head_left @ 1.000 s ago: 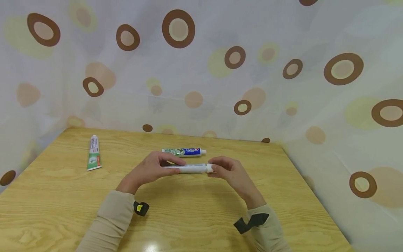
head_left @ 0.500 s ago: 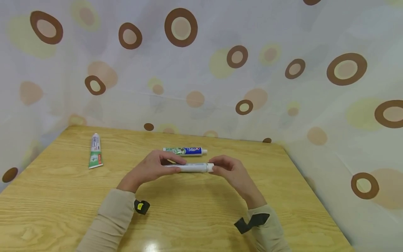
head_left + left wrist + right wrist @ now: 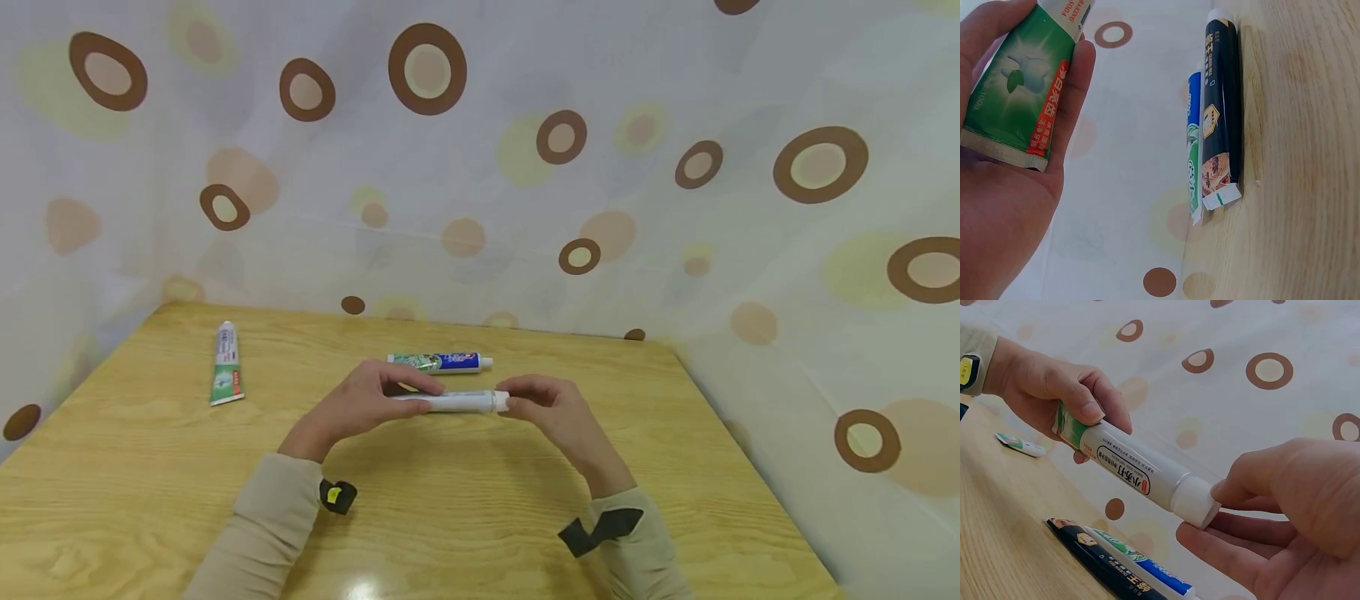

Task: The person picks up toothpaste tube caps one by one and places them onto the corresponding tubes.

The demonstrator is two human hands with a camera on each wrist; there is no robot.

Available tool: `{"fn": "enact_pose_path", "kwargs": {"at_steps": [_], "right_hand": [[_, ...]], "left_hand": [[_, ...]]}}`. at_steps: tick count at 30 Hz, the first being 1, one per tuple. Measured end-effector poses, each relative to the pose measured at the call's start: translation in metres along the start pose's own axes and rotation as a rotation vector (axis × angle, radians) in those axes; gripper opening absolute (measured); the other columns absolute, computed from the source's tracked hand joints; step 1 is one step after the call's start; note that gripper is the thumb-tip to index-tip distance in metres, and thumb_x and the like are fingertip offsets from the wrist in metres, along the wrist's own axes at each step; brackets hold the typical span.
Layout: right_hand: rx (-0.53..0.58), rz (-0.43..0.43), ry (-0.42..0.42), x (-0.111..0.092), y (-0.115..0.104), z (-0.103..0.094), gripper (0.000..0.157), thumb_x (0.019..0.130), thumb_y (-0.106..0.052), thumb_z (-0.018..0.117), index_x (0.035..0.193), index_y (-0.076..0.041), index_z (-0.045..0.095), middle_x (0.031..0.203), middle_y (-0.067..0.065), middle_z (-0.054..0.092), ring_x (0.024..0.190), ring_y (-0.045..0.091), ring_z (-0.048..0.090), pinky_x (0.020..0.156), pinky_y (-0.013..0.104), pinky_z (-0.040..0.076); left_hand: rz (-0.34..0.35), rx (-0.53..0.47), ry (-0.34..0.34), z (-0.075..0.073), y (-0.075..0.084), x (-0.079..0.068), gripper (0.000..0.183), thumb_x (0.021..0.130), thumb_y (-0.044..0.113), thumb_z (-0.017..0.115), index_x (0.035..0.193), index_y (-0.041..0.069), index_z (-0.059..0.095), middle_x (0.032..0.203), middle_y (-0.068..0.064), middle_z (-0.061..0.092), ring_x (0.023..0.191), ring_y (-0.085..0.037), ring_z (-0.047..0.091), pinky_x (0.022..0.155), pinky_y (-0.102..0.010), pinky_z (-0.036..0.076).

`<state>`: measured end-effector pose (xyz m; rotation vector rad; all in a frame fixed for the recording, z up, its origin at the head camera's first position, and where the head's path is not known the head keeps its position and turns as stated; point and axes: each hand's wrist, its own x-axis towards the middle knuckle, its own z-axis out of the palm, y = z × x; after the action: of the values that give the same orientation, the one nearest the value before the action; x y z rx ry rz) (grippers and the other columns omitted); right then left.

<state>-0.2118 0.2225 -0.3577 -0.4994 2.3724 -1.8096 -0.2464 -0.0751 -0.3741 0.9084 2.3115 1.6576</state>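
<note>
A white-and-green toothpaste tube [image 3: 459,402] is held level above the table, its capped end towards the right. My left hand [image 3: 356,402] grips the tube's green tail end between thumb and fingers; in the left wrist view its flat crimped edge [image 3: 1004,150] lies near the palm. On the other end, my right hand [image 3: 558,417] pinches the white cap [image 3: 1194,501] with thumb and fingertips. The cap sits at the tube's mouth, in line with the body. Close below, in the right wrist view, lie a black toothpaste tube [image 3: 1100,559] and a blue-and-green one [image 3: 1147,562].
Another green-and-white toothpaste tube [image 3: 226,367] lies at the back left of the wooden table [image 3: 450,517]. In the head view the blue-and-green tube [image 3: 450,362] shows just behind the hands. A patterned sheet [image 3: 480,183] hangs along the back and right sides.
Both hands keep their hold on the tube and its cap, almost in place. The head view shifts slightly; the tubes on the table lie as before.
</note>
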Motion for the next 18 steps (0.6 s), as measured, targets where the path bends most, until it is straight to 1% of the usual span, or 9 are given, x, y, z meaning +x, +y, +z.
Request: {"fn": "enact_pose_path", "kwargs": {"at_steps": [8, 13, 18], "right_hand": [[-0.049, -0.015, 0.030, 0.0011, 0.0036, 0.0013, 0.025, 0.099, -0.017, 0.062, 0.118, -0.003, 0.068, 0.121, 0.017, 0.066, 0.099, 0.017, 0.064, 0.089, 0.028, 0.054], [-0.050, -0.019, 0.000, 0.0010, 0.0016, 0.0015, 0.025, 0.098, -0.016, 0.064, 0.118, -0.003, 0.069, 0.121, 0.017, 0.066, 0.100, 0.017, 0.065, 0.089, 0.030, 0.054], [-0.031, -0.014, -0.028, 0.0013, 0.0015, 0.0018, 0.026, 0.099, -0.014, 0.060, 0.121, -0.002, 0.067, 0.123, 0.019, 0.065, 0.103, 0.016, 0.065, 0.092, 0.031, 0.054]], "left_hand": [[0.003, 0.001, -0.010, 0.0027, 0.0000, -0.0007, 0.020, 0.088, 0.023, 0.077, 0.108, 0.024, 0.078, 0.116, 0.001, 0.072, 0.081, -0.018, 0.062, 0.066, -0.026, 0.051], [-0.010, 0.008, 0.003, 0.0020, -0.0006, -0.0021, 0.019, 0.089, 0.023, 0.076, 0.108, 0.025, 0.078, 0.116, 0.002, 0.072, 0.080, -0.018, 0.061, 0.065, -0.026, 0.051], [-0.015, 0.014, 0.002, 0.0017, -0.0001, -0.0019, 0.019, 0.088, 0.026, 0.076, 0.107, 0.027, 0.078, 0.115, 0.003, 0.072, 0.077, -0.018, 0.059, 0.063, -0.025, 0.049]]}}
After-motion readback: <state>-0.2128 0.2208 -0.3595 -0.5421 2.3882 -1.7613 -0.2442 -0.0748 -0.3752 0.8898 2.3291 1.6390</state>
